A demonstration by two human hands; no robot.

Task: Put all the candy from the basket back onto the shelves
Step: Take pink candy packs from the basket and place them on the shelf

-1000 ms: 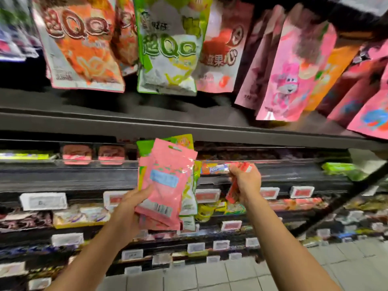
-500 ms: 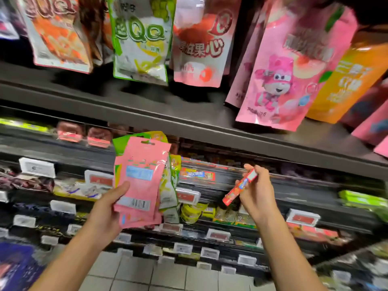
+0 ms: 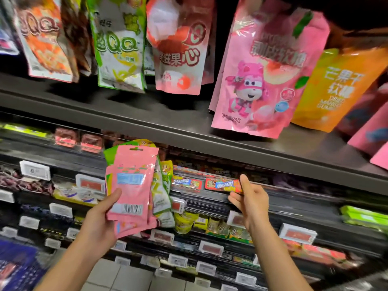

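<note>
My right hand (image 3: pixel 249 203) pinched 1 red candy stick (image 3: pixel 222 185) at its shelf row, while my left hand (image 3: pixel 100 223) held several candy bags (image 3: pixel 132 185) still to place.

Two bare forearms, no sleeves, left grip (image 3: pixel 100 223), right grip (image 3: pixel 253 203), no rings

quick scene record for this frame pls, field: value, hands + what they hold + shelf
left hand: holds a fanned stack of candy bags, pink bag in front, green ones behind
right hand: grip pinches a red candy stick, level at the shelf edge
stick state: beside a similar stick already on the shelf
upper shelf: hanging bags, big pink cartoon bag, orange bag
basket: not in view
</note>
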